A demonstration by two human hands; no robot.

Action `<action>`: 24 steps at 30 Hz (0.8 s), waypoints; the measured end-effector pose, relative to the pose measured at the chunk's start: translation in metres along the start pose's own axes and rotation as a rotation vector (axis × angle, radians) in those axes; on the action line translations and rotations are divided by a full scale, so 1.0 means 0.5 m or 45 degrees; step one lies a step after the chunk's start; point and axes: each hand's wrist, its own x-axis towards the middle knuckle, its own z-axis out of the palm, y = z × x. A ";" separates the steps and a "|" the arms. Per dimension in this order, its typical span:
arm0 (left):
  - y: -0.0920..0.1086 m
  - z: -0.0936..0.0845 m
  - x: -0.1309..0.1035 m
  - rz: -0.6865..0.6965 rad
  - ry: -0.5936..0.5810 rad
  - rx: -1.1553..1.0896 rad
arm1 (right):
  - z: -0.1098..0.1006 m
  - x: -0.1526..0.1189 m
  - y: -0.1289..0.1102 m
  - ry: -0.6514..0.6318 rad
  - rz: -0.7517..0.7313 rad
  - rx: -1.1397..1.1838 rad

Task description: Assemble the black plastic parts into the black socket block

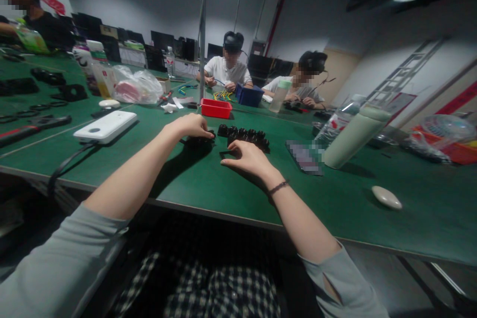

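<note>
- L hand (190, 125) bends over a black part (201, 141) on the green worktop (223, 196); can't tell if its grip pinches.
- R hand (251, 158), at approx. 4 o'clock from that part: thumb & fingers spread; black pieces (249, 134) at its 12 o'clock.
- Prob. best: steady the part w/ L, approach w/ R fingertips only, min. pressure, so the row isn't knocked.

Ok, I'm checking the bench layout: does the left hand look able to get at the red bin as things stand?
Probably yes: the red bin sits just beyond the left hand, with green tabletop showing between, though that hand is at a black part.
</note>
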 end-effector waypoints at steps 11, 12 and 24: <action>-0.003 0.001 0.000 0.001 -0.041 0.013 | -0.004 -0.004 -0.008 0.019 0.003 0.005; -0.004 0.002 0.001 -0.003 -0.041 0.013 | -0.005 -0.004 -0.009 0.021 0.006 0.009; 0.000 0.005 0.000 -0.014 -0.053 0.105 | -0.003 -0.001 -0.009 0.104 -0.015 0.053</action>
